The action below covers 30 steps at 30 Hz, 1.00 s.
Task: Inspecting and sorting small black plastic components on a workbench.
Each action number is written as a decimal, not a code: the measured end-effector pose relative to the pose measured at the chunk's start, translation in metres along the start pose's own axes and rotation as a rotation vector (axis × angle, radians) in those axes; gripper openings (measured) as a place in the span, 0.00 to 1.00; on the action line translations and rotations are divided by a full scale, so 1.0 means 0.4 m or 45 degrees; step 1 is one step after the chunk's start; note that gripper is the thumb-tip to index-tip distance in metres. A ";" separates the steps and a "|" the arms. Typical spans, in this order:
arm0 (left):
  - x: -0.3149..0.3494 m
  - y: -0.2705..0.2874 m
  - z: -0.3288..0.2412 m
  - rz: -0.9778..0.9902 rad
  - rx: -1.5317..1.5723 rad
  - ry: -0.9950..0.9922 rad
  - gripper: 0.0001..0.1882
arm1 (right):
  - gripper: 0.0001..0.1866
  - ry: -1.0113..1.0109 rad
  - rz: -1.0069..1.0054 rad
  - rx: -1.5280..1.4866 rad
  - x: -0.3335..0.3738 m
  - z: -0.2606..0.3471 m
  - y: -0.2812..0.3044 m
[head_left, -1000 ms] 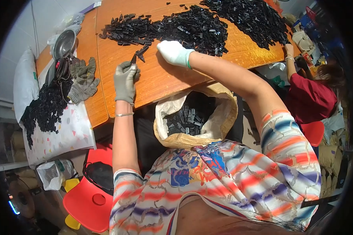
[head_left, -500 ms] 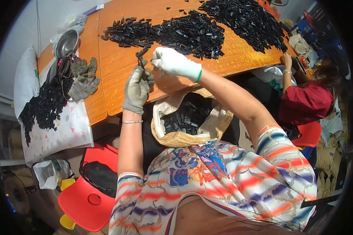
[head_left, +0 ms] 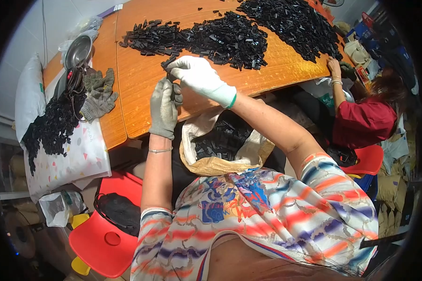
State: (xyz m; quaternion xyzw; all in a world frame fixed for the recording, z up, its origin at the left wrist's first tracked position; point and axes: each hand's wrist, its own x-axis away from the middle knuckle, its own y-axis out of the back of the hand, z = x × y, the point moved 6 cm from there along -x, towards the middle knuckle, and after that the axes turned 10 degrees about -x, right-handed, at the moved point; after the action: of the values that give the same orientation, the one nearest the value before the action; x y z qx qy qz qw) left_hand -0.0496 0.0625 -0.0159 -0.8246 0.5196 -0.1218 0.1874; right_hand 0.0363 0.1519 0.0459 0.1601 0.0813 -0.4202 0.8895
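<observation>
Over the near edge of the table, my left hand (head_left: 163, 107), in a greyish worn glove, is closed round a small black plastic piece (head_left: 169, 62) that sticks up past its fingers. My right hand (head_left: 199, 78), in a white glove with a green cuff, bends over from the right and pinches at the same piece. Its fingertips partly hide the piece. Below the hands, on my lap, an open cream sack (head_left: 206, 166) holds many black plastic pieces (head_left: 222, 139).
Piles of black pieces (head_left: 229, 40) cover the far side of the orange table (head_left: 145, 89). At left lie a metal bowl (head_left: 78, 50), spare gloves (head_left: 98, 96) and black scraps (head_left: 54, 126). A red chair (head_left: 103, 243) stands lower left. A co-worker in a red top (head_left: 367, 122) sits at right.
My right hand has moved slightly left and its fingers have come onto the black piece by my left hand. The co-worker's hand has shifted a little to the left.
</observation>
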 end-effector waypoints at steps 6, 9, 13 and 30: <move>0.002 -0.004 -0.001 -0.029 -0.065 -0.018 0.13 | 0.13 0.020 0.014 -0.024 0.005 -0.012 -0.002; 0.012 0.002 -0.003 -0.072 -0.119 -0.019 0.13 | 0.12 -0.008 0.086 0.149 0.016 0.023 -0.007; 0.022 -0.015 -0.001 -0.106 -0.274 -0.018 0.13 | 0.12 0.073 0.311 0.714 0.013 0.033 -0.011; -0.003 -0.023 0.083 -0.276 -0.265 0.266 0.13 | 0.09 0.240 0.571 1.094 0.039 -0.012 -0.025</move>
State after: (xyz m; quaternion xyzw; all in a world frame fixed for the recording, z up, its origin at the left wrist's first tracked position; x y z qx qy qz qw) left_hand -0.0297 0.0734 -0.0416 -0.8736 0.4540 -0.1719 0.0320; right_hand 0.0385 0.1363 0.0348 0.5632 -0.0556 -0.1974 0.8004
